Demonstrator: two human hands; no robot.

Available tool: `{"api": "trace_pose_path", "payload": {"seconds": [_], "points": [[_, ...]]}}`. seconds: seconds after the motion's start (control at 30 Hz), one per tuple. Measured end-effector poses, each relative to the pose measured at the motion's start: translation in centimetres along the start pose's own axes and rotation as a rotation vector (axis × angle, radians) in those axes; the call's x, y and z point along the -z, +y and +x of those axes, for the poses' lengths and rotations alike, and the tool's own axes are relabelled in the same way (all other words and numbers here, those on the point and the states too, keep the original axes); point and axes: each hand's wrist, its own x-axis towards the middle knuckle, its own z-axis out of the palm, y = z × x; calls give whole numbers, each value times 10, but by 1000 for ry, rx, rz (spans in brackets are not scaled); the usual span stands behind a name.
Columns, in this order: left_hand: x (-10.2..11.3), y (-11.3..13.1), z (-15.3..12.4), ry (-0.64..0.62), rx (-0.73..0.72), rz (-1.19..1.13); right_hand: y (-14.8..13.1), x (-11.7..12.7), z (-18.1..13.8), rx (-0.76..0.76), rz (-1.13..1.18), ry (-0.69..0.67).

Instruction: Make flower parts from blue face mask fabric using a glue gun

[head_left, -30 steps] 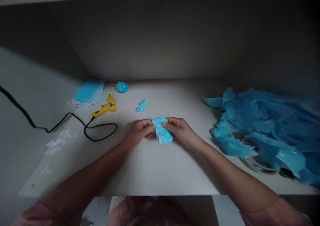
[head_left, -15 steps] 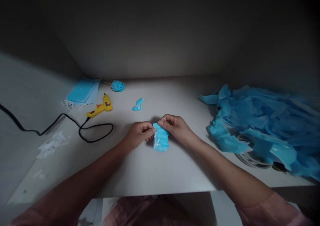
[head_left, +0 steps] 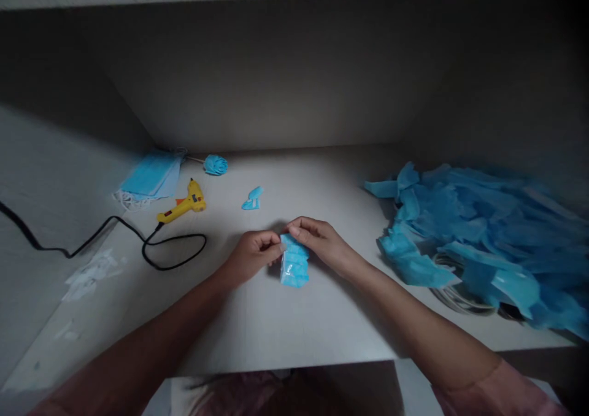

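Both hands meet over the middle of the pale table (head_left: 285, 324). My left hand (head_left: 251, 256) and my right hand (head_left: 319, 241) each pinch the top edge of a small folded piece of blue mask fabric (head_left: 294, 267). The pleated piece hangs down between the fingertips, its lower end near the table. Fingers of both hands are curled closed on it.
A yellow glue gun (head_left: 184, 203) with a black cord (head_left: 170, 250) lies at the left, beside a stack of blue face masks (head_left: 150, 177). A blue fabric rose (head_left: 215, 164) and a small blue scrap (head_left: 251, 199) lie behind. A heap of blue fabric strips (head_left: 478, 238) fills the right. White scraps (head_left: 89, 275) lie far left.
The blue piece has been gathered narrower between my fingertips, and both hands have come closer together. The view has shifted slightly.
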Motion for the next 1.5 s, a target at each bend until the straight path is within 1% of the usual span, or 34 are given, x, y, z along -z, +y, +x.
{"api": "trace_pose_path", "payload": {"seconds": [0.17,0.27,0.33,0.47,0.6,0.7,0.8,1.03,1.13,1.23,1.33,1.5], "points": [[-2,-2,-1,-29,-22,14,5,-3,2,-39,43,35],[0,-1,0,-3,-36,27,3,3,3,-60,106,74],[2,0,0,32,-36,30,1,6,3,-71,133,68],[5,4,0,74,-35,3,-3,6,1,-19,91,25],[6,4,0,58,-42,-7,-1,0,1,-15,81,-19],[6,2,0,28,-52,9,4,-2,2,-23,63,6],[7,3,1,27,-62,15,8,0,4,-8,48,33],[8,11,-1,117,-46,-4,-1,6,2,-8,97,-6],[7,10,0,154,-34,-10,-3,6,0,3,84,-30],[7,8,1,177,-30,-8,0,4,0,-23,53,-42],[7,8,1,157,-37,-26,5,3,2,-19,27,-20],[10,9,1,73,-39,-107,7,7,4,39,16,19]]}}
